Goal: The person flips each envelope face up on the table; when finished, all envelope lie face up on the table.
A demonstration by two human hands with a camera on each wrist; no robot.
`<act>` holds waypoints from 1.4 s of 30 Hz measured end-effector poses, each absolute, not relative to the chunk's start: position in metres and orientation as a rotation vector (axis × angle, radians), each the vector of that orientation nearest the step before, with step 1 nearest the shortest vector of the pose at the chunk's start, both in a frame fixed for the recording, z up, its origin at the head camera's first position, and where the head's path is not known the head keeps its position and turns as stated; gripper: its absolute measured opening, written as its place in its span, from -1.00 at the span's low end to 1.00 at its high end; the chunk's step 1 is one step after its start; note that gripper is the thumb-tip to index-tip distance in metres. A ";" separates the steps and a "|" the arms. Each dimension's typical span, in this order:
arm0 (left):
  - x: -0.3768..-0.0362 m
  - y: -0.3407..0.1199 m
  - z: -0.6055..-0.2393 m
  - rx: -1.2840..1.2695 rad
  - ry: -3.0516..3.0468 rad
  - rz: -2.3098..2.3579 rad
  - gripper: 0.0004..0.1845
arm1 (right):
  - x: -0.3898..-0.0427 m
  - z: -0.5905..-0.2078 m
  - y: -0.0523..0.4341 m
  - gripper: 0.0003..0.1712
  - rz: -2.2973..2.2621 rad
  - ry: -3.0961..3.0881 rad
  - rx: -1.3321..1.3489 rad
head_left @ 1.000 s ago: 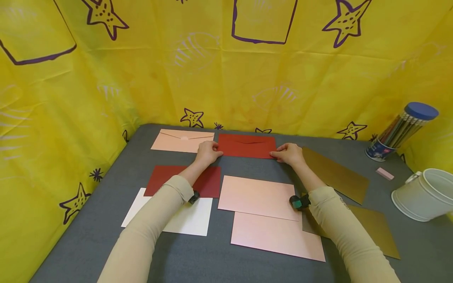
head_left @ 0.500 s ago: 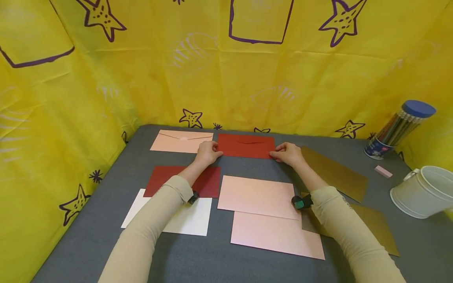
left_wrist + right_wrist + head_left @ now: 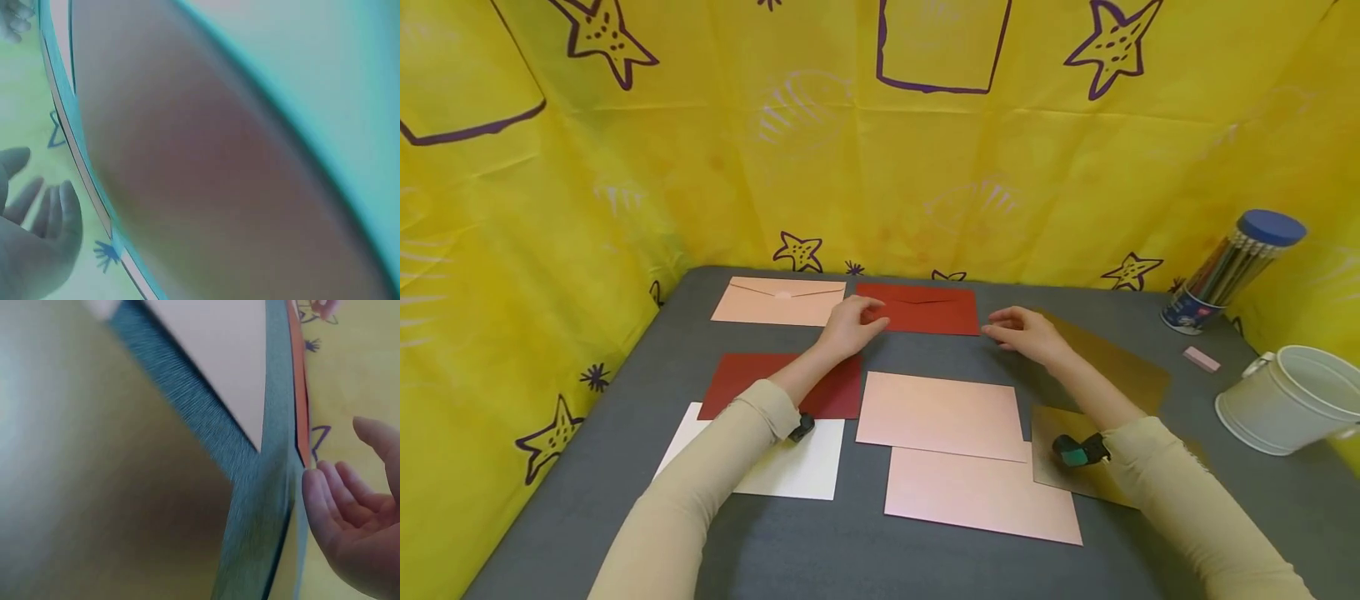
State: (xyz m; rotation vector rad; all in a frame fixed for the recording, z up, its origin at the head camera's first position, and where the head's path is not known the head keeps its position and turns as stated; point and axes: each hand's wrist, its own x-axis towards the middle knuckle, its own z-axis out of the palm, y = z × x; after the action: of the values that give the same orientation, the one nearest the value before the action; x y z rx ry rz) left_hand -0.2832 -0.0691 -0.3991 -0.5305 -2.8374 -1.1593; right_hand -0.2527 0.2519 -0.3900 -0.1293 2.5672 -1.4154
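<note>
Dark red envelope [image 3: 921,309] lies flat at the desk's [image 3: 625,467] far edge, long axis left-right. Left hand [image 3: 850,325] rests relaxed fingers on its left end — nearer. Right hand [image 3: 1022,331] hovers just off its right end, loosely open, holding nothing.

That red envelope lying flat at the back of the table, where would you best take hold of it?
Probably by its short ends. The red envelope lies flat with its flap closed, so a grip must slide under an edge. The right end is bare table, near the right hand; the left hand is at the other end, close to the pink envelope.
</note>
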 end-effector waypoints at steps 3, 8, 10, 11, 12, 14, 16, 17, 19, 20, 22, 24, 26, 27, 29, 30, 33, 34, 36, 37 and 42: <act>-0.282 -0.060 -0.400 -0.712 -2.807 -1.253 -0.59 | -0.242 -0.387 0.261 -0.29 -1.433 2.567 -0.149; -0.279 -0.043 -0.402 -0.977 -2.766 -1.381 -0.57 | -0.224 -0.385 0.279 -0.31 -1.443 2.588 -0.134; -0.279 -0.035 -0.403 -1.057 -2.753 -1.391 -0.55 | -0.217 -0.384 0.288 -0.32 -1.418 2.627 -0.125; -0.279 -0.031 -0.403 -1.094 -2.746 -1.394 -0.54 | -0.213 -0.384 0.292 -0.33 -1.394 2.655 -0.125; -0.279 -0.027 -0.404 -1.126 -2.745 -1.386 -0.53 | -0.209 -0.384 0.297 -0.32 -1.375 2.683 -0.127; -0.280 -0.017 -0.404 -1.185 -2.756 -1.359 -0.50 | -0.201 -0.384 0.308 -0.31 -1.309 2.747 -0.125; -0.281 -0.008 -0.403 -1.238 -2.779 -1.307 -0.49 | -0.194 -0.384 0.320 -0.29 -1.248 2.796 -0.136; -0.282 -0.002 -0.402 -1.268 -2.791 -1.268 -0.49 | -0.190 -0.384 0.326 -0.28 -1.201 2.825 -0.142; -0.283 0.008 -0.400 -1.327 -2.814 -1.188 -0.48 | -0.183 -0.385 0.339 -0.26 -1.099 2.878 -0.173; -0.284 0.013 -0.399 -1.353 -2.824 -1.139 -0.47 | -0.180 -0.386 0.345 -0.24 -1.049 2.899 -0.191; -0.286 0.023 -0.398 -1.400 -2.846 -1.038 -0.45 | -0.174 -0.388 0.357 -0.22 -0.952 2.941 -0.227; -0.287 0.033 -0.397 -1.441 -2.870 -0.934 -0.43 | -0.169 -0.391 0.368 -0.19 -0.895 2.959 -0.261; -0.288 0.044 -0.396 -1.479 -2.898 -0.802 -0.40 | -0.163 -0.394 0.379 -0.16 -0.883 2.960 -0.265; -0.288 0.049 -0.396 -1.500 -2.909 -0.736 -0.39 | -0.160 -0.395 0.385 -0.14 -0.887 2.956 -0.268; -0.289 0.061 -0.397 -1.542 -2.918 -0.594 -0.37 | -0.154 -0.397 0.396 -0.10 -0.903 2.934 -0.272; -0.289 0.067 -0.397 -1.557 -2.923 -0.525 -0.36 | -0.151 -0.398 0.401 -0.07 -0.912 2.919 -0.269; -0.289 0.084 -0.398 -1.596 -2.915 -0.344 -0.33 | -0.145 -0.400 0.413 -0.02 -0.909 2.892 -0.288; -0.290 0.090 -0.398 -1.611 -2.904 -0.299 -0.32 | -0.143 -0.401 0.416 0.00 -0.899 2.881 -0.292; -0.290 0.100 -0.399 -1.636 -2.891 -0.237 -0.32 | -0.140 -0.401 0.422 0.04 -0.882 2.854 -0.297; -0.290 0.104 -0.399 -1.647 -2.884 -0.220 -0.31 | -0.139 -0.402 0.424 0.05 -0.872 2.842 -0.302; -0.293 0.119 -0.403 -1.661 -2.901 -0.203 -0.30 | -0.136 -0.405 0.430 0.07 -0.858 2.785 -0.301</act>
State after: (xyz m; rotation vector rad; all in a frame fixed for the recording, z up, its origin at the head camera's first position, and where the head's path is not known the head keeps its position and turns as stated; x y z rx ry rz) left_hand -0.2928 0.1194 -0.4027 -1.6612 -2.9007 -0.2031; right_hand -0.1361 0.4301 -0.4049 -0.3011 2.7848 -0.8580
